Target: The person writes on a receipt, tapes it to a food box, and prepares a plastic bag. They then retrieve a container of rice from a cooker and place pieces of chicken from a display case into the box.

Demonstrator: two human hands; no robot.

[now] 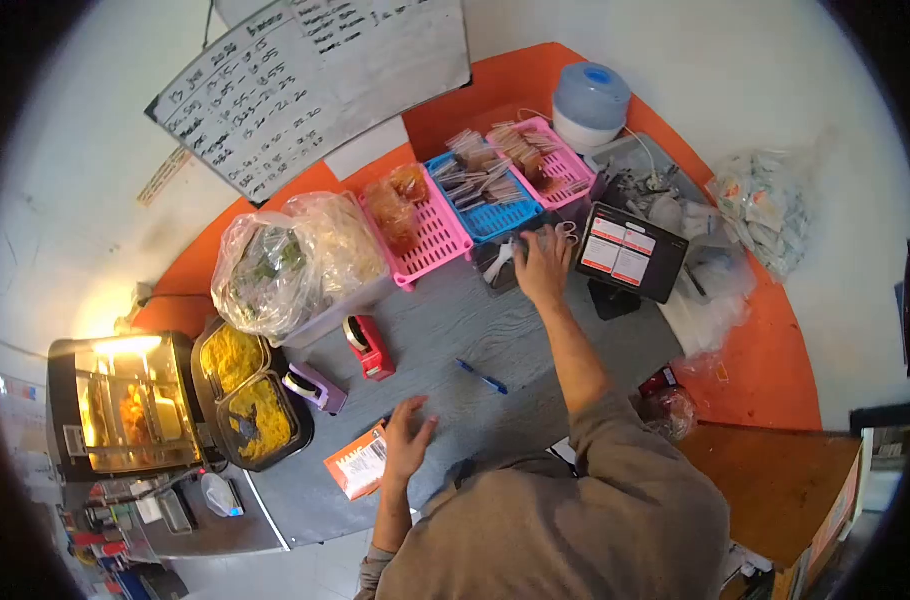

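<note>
The right hand (544, 264) reaches a dark, seemingly open box (496, 288); the left hand (407, 437), apart, nears an orange packet (358, 466).

Dark container (505, 286) stands near blue basket (516, 222) — orange-white packet (359, 466) lies flat.

"What sort of place is this?"

"Looks like a small food shop's counter (440, 340). Left of the tablet (631, 252) sit a blue basket (510, 222) of small packets and, much farther left, 1 lit food warmer (130, 405)."

"Anything else?"

"2 tape dispensers (373, 350), also left of the tablet."
</note>
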